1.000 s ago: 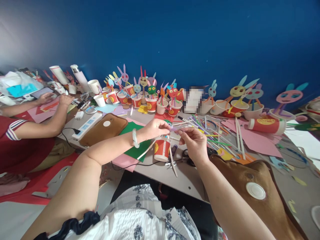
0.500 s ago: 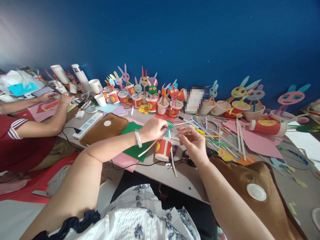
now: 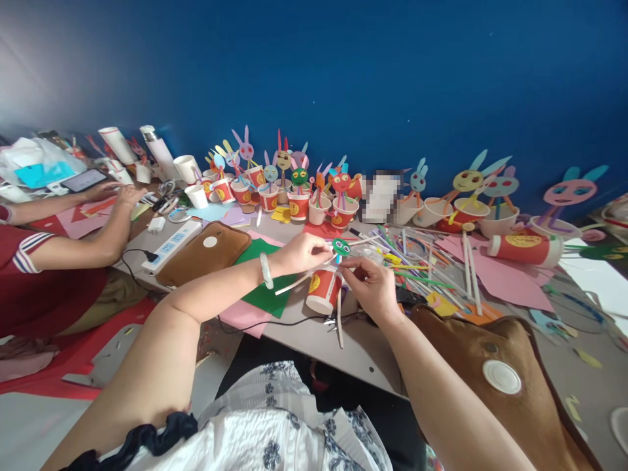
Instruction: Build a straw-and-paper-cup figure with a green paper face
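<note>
Between my hands a red and white paper cup (image 3: pixel 324 291) leans over the table, its base toward me. Above it is a small green paper face (image 3: pixel 342 247) with round eyes, on a short blue stem (image 3: pixel 338 259). White pipe-cleaner-like strips (image 3: pixel 340 324) stick out from the cup's sides. My left hand (image 3: pixel 304 254), with a pale bracelet on the wrist, is pinched closed just left of the face. My right hand (image 3: pixel 371 288) pinches beside the stem and the cup's upper edge. What lies between either hand's fingertips is too small to name.
Paper cups with rabbit-like figures (image 3: pixel 299 180) line the blue wall. Loose pipe cleaners (image 3: pixel 417 261) lie right of my hands. A brown cushion-like bag (image 3: pixel 206 252) and a power strip (image 3: pixel 174 245) are left; another brown bag (image 3: pixel 471 366) is right. A co-worker's hands (image 3: pixel 118 193) are far left.
The green face now stands more clearly above the cup. My right hand has moved left and down to the cup's upper edge, its fingers closing; my left hand has shifted slightly.
</note>
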Motion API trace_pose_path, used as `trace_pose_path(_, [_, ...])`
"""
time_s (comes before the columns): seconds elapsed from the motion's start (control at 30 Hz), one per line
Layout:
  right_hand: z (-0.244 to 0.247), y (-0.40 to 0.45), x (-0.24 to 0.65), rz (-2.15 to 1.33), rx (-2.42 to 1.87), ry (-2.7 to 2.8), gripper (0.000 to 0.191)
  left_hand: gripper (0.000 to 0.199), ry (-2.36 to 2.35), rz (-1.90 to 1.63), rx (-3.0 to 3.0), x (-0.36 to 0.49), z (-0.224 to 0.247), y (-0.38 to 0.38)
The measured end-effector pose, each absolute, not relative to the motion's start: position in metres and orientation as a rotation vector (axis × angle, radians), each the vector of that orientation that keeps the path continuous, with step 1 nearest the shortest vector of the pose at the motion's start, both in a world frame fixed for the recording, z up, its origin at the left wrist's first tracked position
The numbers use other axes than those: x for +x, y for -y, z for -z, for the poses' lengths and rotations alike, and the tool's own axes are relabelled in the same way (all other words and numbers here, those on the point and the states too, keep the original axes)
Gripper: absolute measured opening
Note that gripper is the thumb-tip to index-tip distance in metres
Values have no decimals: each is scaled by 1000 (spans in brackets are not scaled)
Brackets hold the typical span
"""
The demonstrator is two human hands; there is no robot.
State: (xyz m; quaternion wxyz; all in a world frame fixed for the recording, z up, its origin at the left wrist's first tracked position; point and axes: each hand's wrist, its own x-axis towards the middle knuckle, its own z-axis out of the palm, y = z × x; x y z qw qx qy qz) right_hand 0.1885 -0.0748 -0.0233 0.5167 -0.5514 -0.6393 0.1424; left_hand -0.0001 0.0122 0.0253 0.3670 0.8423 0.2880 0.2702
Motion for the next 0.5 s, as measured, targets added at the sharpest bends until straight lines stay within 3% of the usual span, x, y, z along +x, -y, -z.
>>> trace_pose_path(0.1, [22,73,191,-419,-1349,1422,13,16,-829,-787,2071,-12,-26,-35])
trace_pose_path(0.2, [22,71,191,-558,-1313,1365,20,10,-855,-655,1988,-22,-19,-53])
trace_pose_path(0.33, [23,71,189,-659,-1297,1337,23,27,-819,-461,1920,-27,-3,-59])
trace_pose_path(0.5, [22,72,189,-649,-1302,1327,20,5,-773,-333,2211,-23,1,-58])
